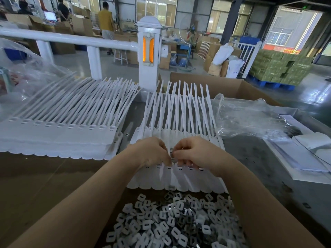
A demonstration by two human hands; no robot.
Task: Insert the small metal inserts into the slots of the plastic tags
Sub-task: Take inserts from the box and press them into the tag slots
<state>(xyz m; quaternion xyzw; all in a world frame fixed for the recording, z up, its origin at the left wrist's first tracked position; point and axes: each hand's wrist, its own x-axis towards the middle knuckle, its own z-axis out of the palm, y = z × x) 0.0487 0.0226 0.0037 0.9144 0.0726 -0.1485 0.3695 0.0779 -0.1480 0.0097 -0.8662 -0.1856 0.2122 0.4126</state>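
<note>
A strip of joined white plastic tags [180, 178] lies in front of me, its long tails fanning away and a row of dark slots along its near part. Both hands hover over its middle, fingertips almost touching. My left hand [152, 151] has its fingers curled down onto the strip. My right hand [191, 151] pinches a small metal insert [172, 155] between thumb and fingertips, just above the slots. A heap of several grey metal inserts [175, 222] fills the near foreground between my forearms.
A stack of white tag strips [59, 133] lies at the left. Crumpled clear plastic bags [250, 119] sit at the right, with white paper sheets [308, 158] beyond. An open cardboard box [232, 86] and a white railing post [149, 54] stand behind the table.
</note>
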